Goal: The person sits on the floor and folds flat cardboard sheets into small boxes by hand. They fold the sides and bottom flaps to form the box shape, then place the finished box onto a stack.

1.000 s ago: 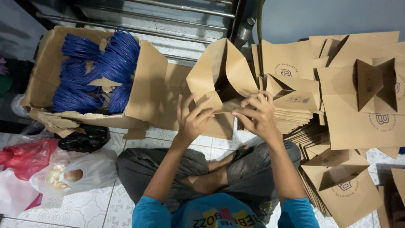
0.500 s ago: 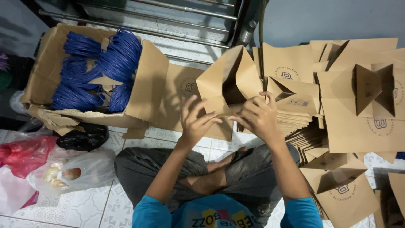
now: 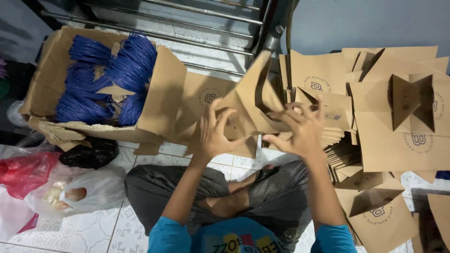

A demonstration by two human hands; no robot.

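I sit cross-legged on a tiled floor with a brown paper bag [image 3: 255, 100] held up in front of me, its mouth open and its base folded. My left hand [image 3: 216, 131] presses flat against the bag's left side, fingers spread. My right hand [image 3: 300, 127] grips the bag's right lower edge, fingers curled over the fold. Just to the right lies a stack of flat brown paper bags [image 3: 335, 126]. More half-folded bags [image 3: 403, 122] lean against the wall at the right.
A cardboard box [image 3: 161, 100] with bundles of blue cord [image 3: 110, 77] stands at the left. Clear and red plastic bags [image 3: 70, 194] and a black bag [image 3: 89, 152] lie on the floor at the lower left. A metal rack [image 3: 187, 18] runs behind.
The bag has turned and lifted, its pointed fold now higher and further right. Both hands have shifted with it, the right one moving right toward the stack.
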